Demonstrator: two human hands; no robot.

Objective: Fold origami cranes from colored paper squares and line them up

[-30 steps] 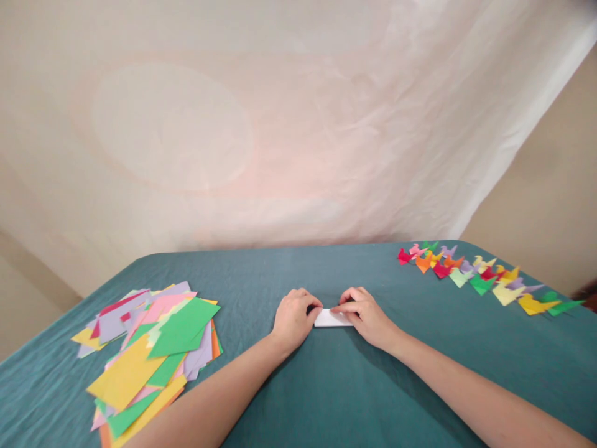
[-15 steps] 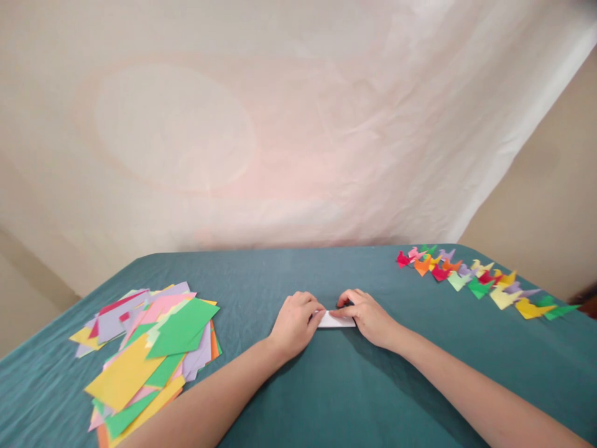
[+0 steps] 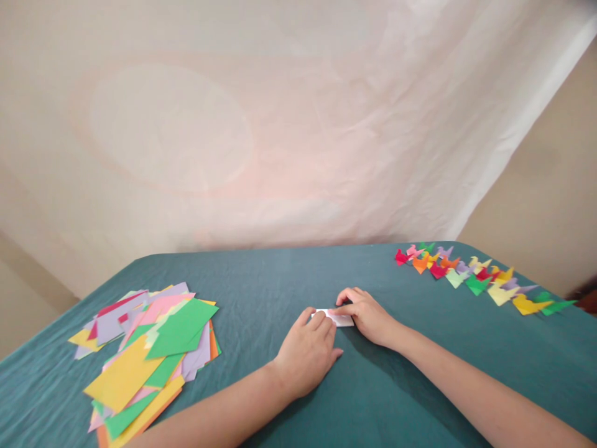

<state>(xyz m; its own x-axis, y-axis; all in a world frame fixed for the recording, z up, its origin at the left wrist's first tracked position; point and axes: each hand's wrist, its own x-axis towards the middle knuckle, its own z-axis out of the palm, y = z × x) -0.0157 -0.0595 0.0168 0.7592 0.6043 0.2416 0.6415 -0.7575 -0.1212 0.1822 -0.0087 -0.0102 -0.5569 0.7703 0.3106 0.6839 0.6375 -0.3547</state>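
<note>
A small folded piece of white paper (image 3: 345, 320) lies flat on the teal cloth, between my two hands. My left hand (image 3: 310, 354) rests over its left part, fingertips pressing on the paper and thumb stretched out below it on the cloth. At the right end my right hand (image 3: 366, 314) holds the paper, one digit laid across its top and the others curled. The parts of the paper beneath my fingers are hidden.
To the left a loose pile of coloured paper sheets (image 3: 124, 373) spreads over the teal tablecloth (image 3: 261, 274). Several folded paper birds (image 3: 478, 284) stand in rows at the far right. A pale curtain (image 3: 289, 155) hangs behind the table.
My left hand has shifted nearer to me and turned, its fingertips now on top of the paper with the thumb away from it. My right hand stays almost where it was.
</note>
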